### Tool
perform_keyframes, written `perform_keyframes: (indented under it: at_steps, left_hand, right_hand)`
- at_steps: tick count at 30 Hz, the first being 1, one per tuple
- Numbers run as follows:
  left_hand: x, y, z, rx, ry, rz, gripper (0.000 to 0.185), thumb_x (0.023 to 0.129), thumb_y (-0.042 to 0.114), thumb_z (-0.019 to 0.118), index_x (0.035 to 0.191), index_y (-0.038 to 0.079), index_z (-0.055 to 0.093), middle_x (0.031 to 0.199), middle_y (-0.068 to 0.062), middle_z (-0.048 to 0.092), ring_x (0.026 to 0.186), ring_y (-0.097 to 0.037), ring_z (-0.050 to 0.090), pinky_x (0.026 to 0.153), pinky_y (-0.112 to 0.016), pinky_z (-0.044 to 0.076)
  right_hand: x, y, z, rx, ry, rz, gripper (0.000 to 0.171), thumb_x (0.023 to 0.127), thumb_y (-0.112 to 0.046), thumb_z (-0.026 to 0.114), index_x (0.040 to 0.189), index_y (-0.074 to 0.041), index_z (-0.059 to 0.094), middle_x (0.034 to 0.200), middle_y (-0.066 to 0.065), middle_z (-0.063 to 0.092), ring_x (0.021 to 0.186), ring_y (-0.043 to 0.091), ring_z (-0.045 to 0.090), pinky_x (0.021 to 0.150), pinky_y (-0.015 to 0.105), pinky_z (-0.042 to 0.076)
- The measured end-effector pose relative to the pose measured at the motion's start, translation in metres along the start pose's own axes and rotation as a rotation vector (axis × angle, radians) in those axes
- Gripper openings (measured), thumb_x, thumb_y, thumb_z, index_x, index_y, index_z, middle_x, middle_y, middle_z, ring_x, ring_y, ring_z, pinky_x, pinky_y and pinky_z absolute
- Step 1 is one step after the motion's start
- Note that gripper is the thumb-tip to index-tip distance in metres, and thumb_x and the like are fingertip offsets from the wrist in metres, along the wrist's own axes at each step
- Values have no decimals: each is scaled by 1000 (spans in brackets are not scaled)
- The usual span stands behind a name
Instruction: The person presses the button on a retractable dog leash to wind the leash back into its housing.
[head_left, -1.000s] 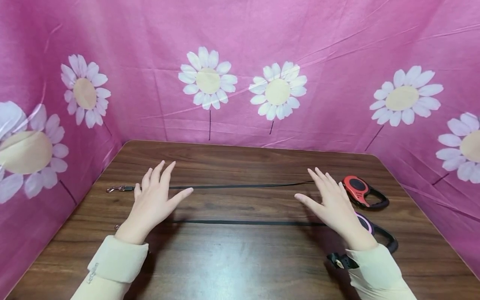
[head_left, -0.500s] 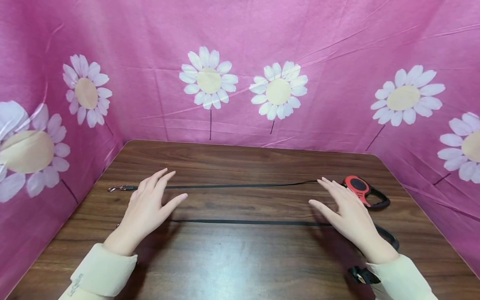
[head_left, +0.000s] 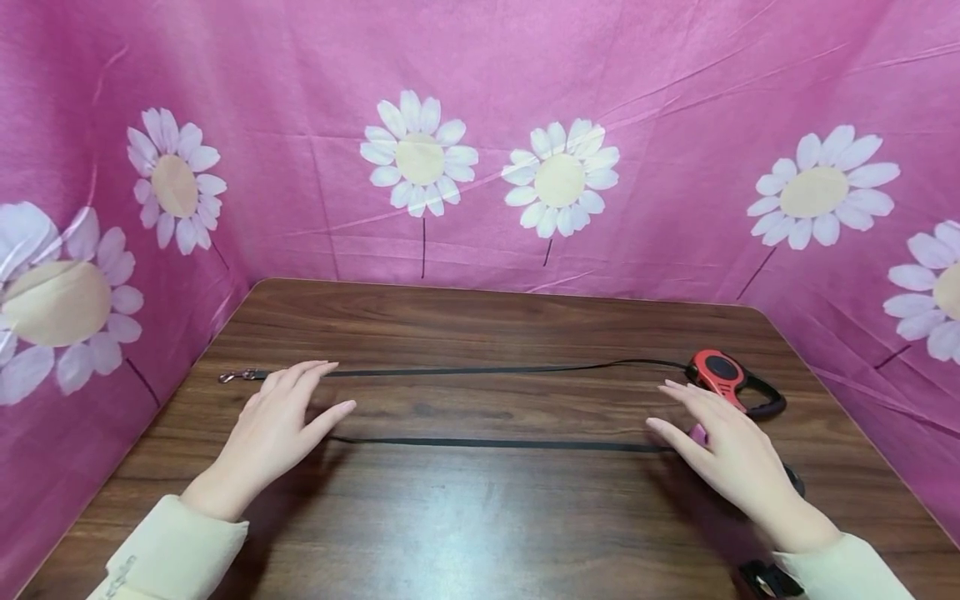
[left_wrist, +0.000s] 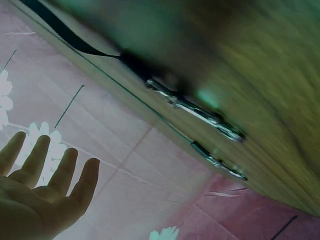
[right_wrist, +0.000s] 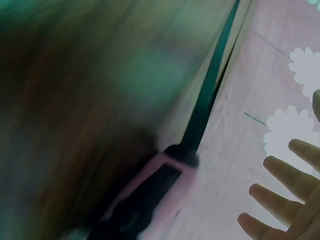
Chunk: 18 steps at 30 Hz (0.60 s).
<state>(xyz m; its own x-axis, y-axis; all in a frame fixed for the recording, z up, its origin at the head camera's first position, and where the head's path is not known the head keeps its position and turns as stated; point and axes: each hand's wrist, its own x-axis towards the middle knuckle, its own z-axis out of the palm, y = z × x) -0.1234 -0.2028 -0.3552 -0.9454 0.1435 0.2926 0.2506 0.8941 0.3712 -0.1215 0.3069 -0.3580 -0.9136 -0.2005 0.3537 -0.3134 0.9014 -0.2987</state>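
Dark wood-grain desk (head_left: 480,517), rounded corners, closed in on three sides by pink cloth printed with white daisies (head_left: 675,75).

Two retractable leashes lie on it, straps drawn out leftward, roughly parallel.
- Far one: red and black plastic leash housing with a loop handle (head_left: 723,375), far right. Its thin black strap (head_left: 480,370) runs left across the desk to a small metal snap clip (head_left: 234,377).
- Near one: pink and black leash housing (head_left: 699,433), mostly hidden behind the right hand; only a pink edge and part of the black handle loop show from the head view. Its black strap (head_left: 495,444) runs left and passes under the left hand. The right wrist view shows the pink casing (right_wrist: 150,192) with the strap leaving it, blurred.

Left hand (head_left: 277,421): fingers straight and slightly spread, palm down, holding nothing. It sits low over the left ends of both straps, fingertips at the far strap just right of the clip. Whether it touches the strap I cannot tell. The left wrist view shows the flat open palm and two metal clips (left_wrist: 200,112) near the desk edge.

Right hand (head_left: 731,454): fingers extended, relaxed, gripping nothing. It hovers over the pink housing, fingertips just beside the red housing; contact unclear.

No containers in sight.
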Motion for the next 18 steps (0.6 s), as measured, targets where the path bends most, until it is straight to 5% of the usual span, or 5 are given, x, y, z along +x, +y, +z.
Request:
perform_keyframes:
  at_steps: [8,18]
  left_hand:
    - [-8,-9,4,49,-79,-4,56,94,46,64,136,10,56,134,-13,59,123,-41,51,89,-64,44]
    - [-12,-20,6,99,-115,-13,53,91,47,67,130,12,61,130,-10,61,115,-40,55,80,-61,49]
  right_hand:
    - [-14,18,-4,-67,-5,46,48,88,-45,72,125,-15,65,100,3,68,108,29,57,79,59,44]
    - [-29,35,-11,-49,-5,96,36,88,-43,73,117,-21,68,114,9,69,113,35,56,85,57,40]
